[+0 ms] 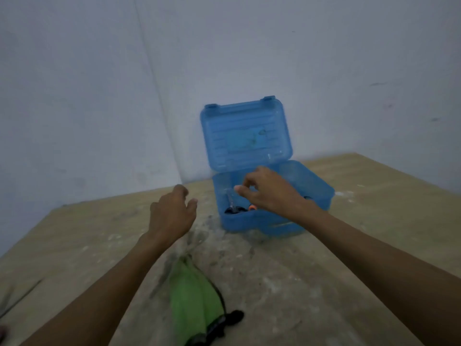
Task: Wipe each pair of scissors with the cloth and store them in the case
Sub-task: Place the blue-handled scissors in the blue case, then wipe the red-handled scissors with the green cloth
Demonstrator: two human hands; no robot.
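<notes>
The blue plastic case (321, 193) stands open near the table's back corner, its lid (245, 136) upright. Inside it lie scissors with black handles (232, 208), blade pointing up, and beside them an orange handle (252, 208). My right hand (269, 189) hovers over the case with thumb and forefinger pinched at the tip of that blurred blade. Left of the case, my left hand (172, 213) hangs above the table, fingers loosely apart and holding nothing. The green cloth (192, 298) lies crumpled near the front edge.
The wooden table (349, 258) is dusty and stained, set against pale walls at the back and left. A dark, blurred object (224, 323) lies at the cloth's lower right edge. What it is cannot be made out.
</notes>
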